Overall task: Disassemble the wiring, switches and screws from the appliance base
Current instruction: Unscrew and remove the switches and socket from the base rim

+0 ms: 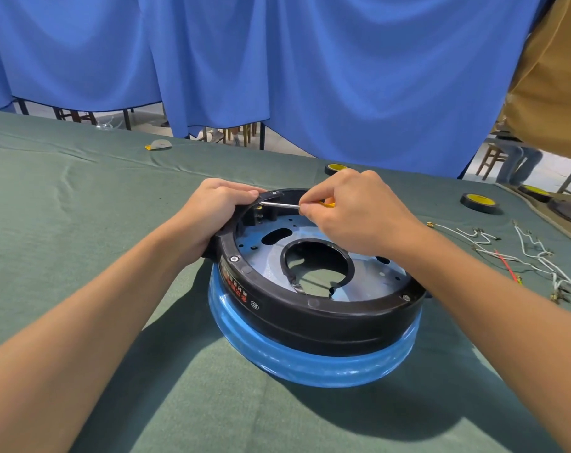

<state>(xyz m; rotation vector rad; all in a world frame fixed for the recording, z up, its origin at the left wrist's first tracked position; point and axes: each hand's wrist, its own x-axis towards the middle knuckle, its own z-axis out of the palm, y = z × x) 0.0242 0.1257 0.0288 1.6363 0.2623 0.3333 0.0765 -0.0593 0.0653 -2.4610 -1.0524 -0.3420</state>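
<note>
The round appliance base (313, 315), a black ring over a blue-wrapped lower part, lies upside down on the green cloth. Its inside shows a metal plate (268, 253) with holes. My left hand (212, 210) grips the far-left rim of the base. My right hand (353, 210) pinches a screwdriver (279, 204) with a yellow handle; its metal shaft lies level and points left at a fitting inside the rim, close to my left thumb. Loose white and red wires (523, 256) lie on the cloth to the right of the base.
Black-and-yellow tape rolls sit at the back (335, 168) and back right (478, 203), with a third (534, 192) farther right. A small grey and yellow object (160, 145) lies at the far left. A blue curtain hangs behind the table. A person in tan stands at the right.
</note>
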